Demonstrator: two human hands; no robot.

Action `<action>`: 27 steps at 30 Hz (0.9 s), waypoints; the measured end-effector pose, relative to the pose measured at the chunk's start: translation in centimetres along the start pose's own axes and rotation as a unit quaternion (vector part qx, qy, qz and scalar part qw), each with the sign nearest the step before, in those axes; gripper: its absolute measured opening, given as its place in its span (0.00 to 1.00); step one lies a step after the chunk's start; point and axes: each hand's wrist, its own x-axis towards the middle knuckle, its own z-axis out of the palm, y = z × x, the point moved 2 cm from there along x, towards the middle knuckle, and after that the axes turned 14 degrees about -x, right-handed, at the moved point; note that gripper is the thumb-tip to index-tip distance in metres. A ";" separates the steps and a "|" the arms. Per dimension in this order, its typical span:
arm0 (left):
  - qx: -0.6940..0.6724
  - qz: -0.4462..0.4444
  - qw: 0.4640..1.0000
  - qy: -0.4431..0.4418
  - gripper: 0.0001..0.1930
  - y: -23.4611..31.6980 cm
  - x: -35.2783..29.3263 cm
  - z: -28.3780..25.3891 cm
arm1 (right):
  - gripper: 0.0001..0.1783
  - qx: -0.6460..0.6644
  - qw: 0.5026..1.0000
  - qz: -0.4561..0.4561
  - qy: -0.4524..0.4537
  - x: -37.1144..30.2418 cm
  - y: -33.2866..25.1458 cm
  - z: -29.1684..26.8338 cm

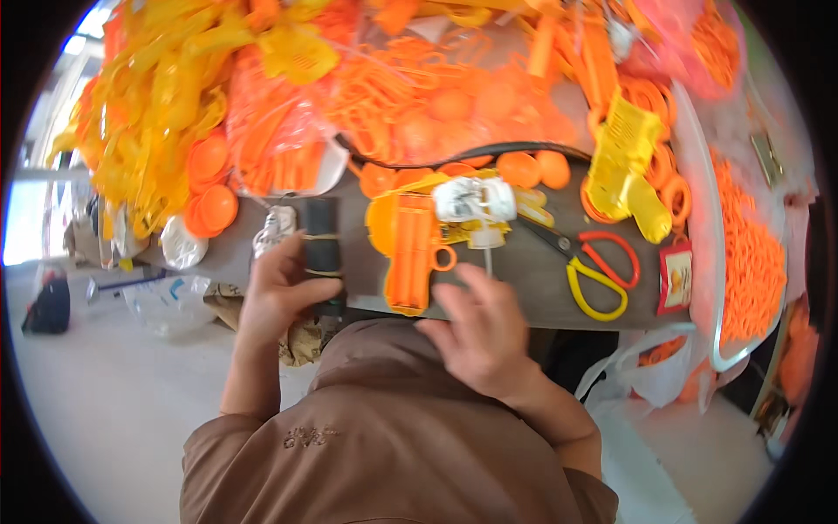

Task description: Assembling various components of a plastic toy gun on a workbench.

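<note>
My left hand (278, 293) wraps around a black cylinder (319, 240) with yellow rubber bands on it, at the near edge of the grey table (541, 293). My right hand (482, 330) rests at the table's front edge, fingers loosely curled, just below an orange toy gun (410, 253). It seems to hold nothing. A white and yellow part (476, 205) with a thin rod pointing down lies just above my right fingers.
Scissors (589, 262) with red and yellow handles lie right of the toy gun. A yellow toy gun (624, 166) sits further right. Piles of orange and yellow plastic parts (288, 96) cover the back. A clear bag of orange rings (751, 262) stands at right.
</note>
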 end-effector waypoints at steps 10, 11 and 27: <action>0.270 0.171 0.948 0.000 0.22 -2.4 0.3 -0.9 | 0.10 -0.337 0.936 0.099 -0.036 -0.5 6.0 -4.2; 0.306 0.228 0.924 -0.006 0.21 -2.6 0.6 -0.9 | 0.09 -0.334 0.937 0.095 -0.028 -0.5 6.2 -4.1; 0.309 0.429 0.840 0.120 0.18 4.3 0.3 -5.7 | 0.08 -0.281 0.950 0.073 0.119 -0.8 5.7 -4.5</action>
